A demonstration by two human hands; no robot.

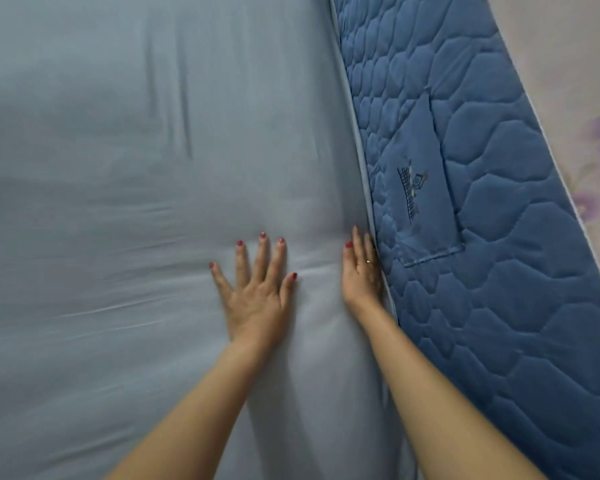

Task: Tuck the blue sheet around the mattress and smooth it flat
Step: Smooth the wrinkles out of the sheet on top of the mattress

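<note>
Left hand [257,289] lies flat on the sheet [118,202], fingers spread. Right hand [361,271], fingers together, presses the sheet edge beside the quilted mattress [499,237]. Floral surface [586,116] lies beyond.

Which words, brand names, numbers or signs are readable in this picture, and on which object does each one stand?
No text can be read.
The sewn-on blue fabric label on the quilted blue mattress side carries a dark embroidered emblem; any letters in it are too small and blurred to read.
The smooth light blue sheet, under the left hand and right hand, bears no writing.
</note>
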